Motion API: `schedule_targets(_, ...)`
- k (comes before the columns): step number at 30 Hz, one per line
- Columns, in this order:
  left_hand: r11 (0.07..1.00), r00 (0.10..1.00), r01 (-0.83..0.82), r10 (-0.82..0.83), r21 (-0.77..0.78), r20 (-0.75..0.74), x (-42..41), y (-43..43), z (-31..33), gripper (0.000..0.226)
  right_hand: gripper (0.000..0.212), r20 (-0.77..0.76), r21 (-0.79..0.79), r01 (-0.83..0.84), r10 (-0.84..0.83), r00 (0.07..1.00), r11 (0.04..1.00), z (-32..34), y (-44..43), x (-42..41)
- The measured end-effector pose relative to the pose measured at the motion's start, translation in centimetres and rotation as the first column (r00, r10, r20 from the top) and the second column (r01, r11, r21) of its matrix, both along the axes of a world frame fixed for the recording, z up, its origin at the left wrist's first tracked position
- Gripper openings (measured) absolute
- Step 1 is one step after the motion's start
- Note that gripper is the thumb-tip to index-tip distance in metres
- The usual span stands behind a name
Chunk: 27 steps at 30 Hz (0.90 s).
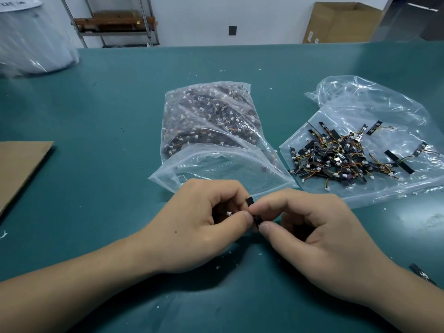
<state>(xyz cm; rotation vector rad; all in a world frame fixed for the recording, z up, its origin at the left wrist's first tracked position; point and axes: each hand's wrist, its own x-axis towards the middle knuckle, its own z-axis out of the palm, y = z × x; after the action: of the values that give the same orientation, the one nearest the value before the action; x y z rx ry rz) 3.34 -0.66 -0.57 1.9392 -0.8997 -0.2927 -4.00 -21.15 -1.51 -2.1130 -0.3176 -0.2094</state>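
Observation:
My left hand [199,227] and my right hand [312,236] meet over the green table [108,116], both pinching one small black circuit strip [252,210]. A white connector [228,213] shows between my left fingers. Most of the strip is hidden by my fingertips. Beyond my hands lies an open clear bag [211,123] packed with black strips and white connectors. To its right, a loose pile of black strips with orange and yellow wires [348,155] lies on a flattened plastic bag [374,188].
A cardboard sheet [21,164] lies at the left edge. One stray black strip [421,273] lies by my right wrist. A wrapped white roll [31,37] stands far left. A metal rack [115,22] and a cardboard box [341,22] stand behind the table. White crumbs dot the mat.

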Motion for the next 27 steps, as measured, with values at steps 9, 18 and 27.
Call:
schedule_targets(9,1.0,1.0,-0.001,0.001,0.006,0.024,-0.05,0.0,-0.17,0.011,0.027,-0.015,0.01,-0.006,0.006,1.0,1.0,-0.18,0.02,-0.04)
schedule_targets(18,1.0,0.999,-0.005,0.004,0.012,0.044,-0.03,-0.06,-0.25,0.011,0.027,-0.003,-0.005,0.0,0.0,1.0,1.0,-0.28,-0.09,-0.01)
schedule_targets(27,1.0,0.998,-0.012,0.011,0.015,0.061,0.0,-0.14,-0.19,0.009,0.026,-0.03,-0.008,0.029,-0.029,0.999,1.0,-0.17,-0.09,0.12)
